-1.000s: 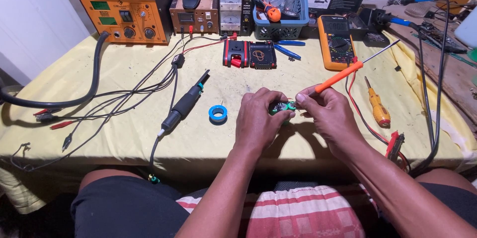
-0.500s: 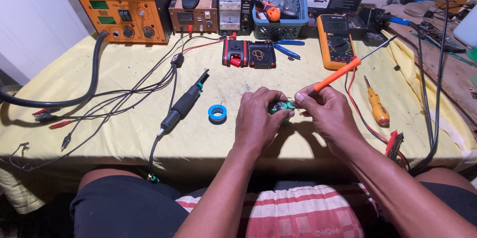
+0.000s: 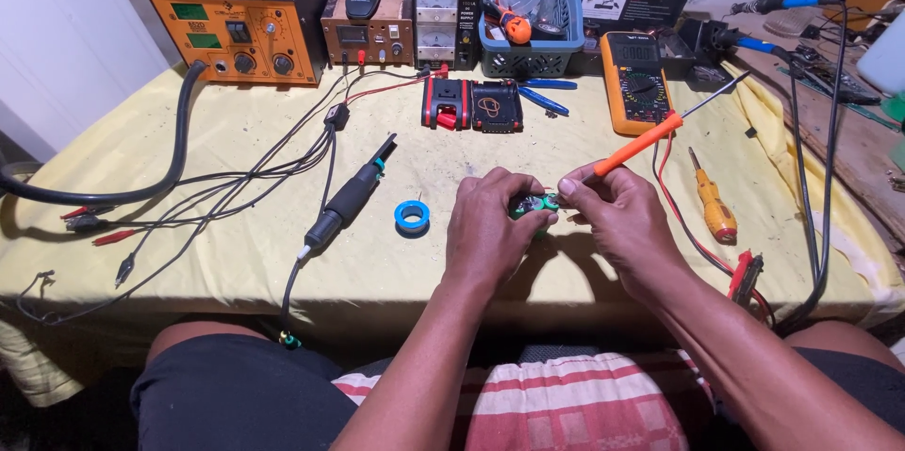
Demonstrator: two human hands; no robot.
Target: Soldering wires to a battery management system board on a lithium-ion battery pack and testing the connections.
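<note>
Resting at the middle of the frame on the yellow-covered table, a small green circuit board is grasped in the left hand. An orange-handled screwdriver is pinched in the right hand just beside it. A blue tape roll is seen nearby at left.

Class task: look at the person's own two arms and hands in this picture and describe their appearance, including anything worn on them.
Both forearms are bare up to the picture's lower edge, with no sleeves in view. The left hand and right hand wear no gloves, and no rings, watch or wristband can be seen on either. No markings show on the arms. Nails are too small to judge.
</note>
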